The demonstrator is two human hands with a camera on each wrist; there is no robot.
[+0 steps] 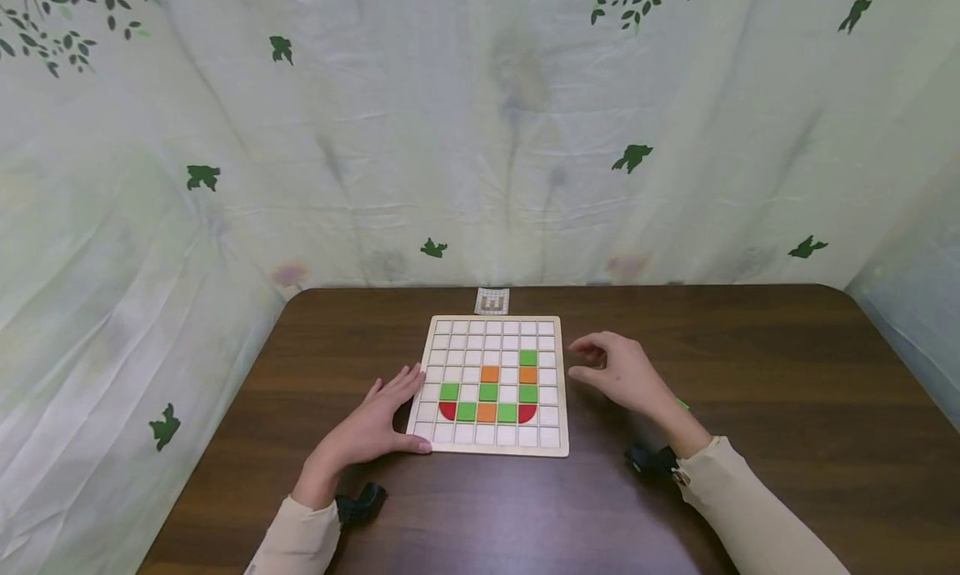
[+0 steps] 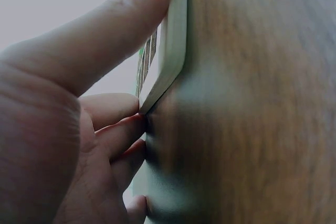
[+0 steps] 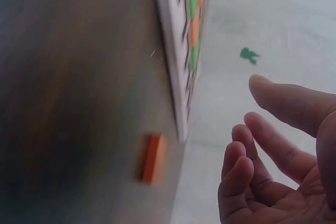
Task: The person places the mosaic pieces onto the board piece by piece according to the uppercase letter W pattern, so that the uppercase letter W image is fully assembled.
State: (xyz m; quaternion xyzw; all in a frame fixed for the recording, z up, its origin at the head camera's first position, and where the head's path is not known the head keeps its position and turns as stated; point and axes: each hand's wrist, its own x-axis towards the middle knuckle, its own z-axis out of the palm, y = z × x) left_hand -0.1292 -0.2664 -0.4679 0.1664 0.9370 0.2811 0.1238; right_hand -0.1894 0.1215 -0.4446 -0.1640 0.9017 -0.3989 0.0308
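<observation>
A square light-wood grid board [image 1: 562, 392] lies flat on the table. Green, orange and red tiles fill some of its cells, such as an orange tile [image 1: 486, 412] and a red rounded tile [image 1: 527, 412]. My left hand [image 1: 375, 417] rests at the board's left edge, thumb on the near corner and fingers along the side. In the left wrist view the thumb touches the board's pale rim [image 2: 170, 72]. Just right of the board hovers my right hand [image 1: 618, 371], fingers loosely bent, nothing visible between them. The right wrist view shows an orange block [image 3: 154, 158] on the table.
A small card with a printed grid pattern [image 1: 492, 301] lies behind the board. Part of a green piece [image 1: 682, 403] shows beside the right wrist. The brown wooden table [image 1: 787, 375] meets a hanging leaf-print curtain [image 1: 480, 142] at its back edge.
</observation>
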